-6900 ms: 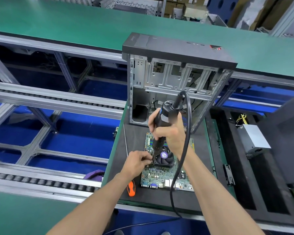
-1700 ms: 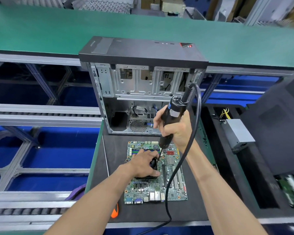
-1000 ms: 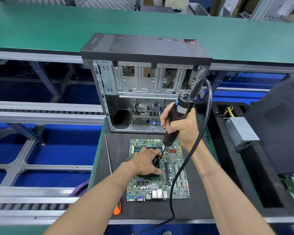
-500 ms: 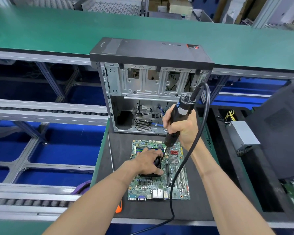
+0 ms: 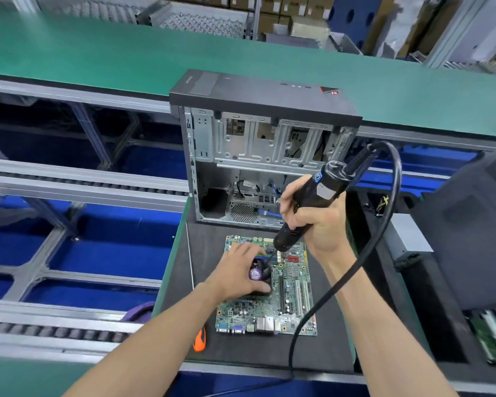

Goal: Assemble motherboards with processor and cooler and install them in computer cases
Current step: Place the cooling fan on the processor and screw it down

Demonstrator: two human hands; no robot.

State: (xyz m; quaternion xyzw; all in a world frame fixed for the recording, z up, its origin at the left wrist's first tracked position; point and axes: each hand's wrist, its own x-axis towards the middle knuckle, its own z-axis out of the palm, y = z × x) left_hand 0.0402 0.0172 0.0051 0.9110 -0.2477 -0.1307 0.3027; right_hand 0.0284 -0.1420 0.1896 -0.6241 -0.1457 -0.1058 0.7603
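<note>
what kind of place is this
Most likely a computer assembly line in a factory: green conveyor belt, roller tracks, an open computer case and a motherboard being screwed together.

At 12 o'clock the open computer case (image 5: 265, 156) stands just behind the motherboard (image 5: 287, 299) and blocks my way forward. The screwdriver cable (image 5: 352, 270) hangs across the board's 3 o'clock side. At 9 o'clock the black mat (image 5: 181, 282) lies bare.
</note>
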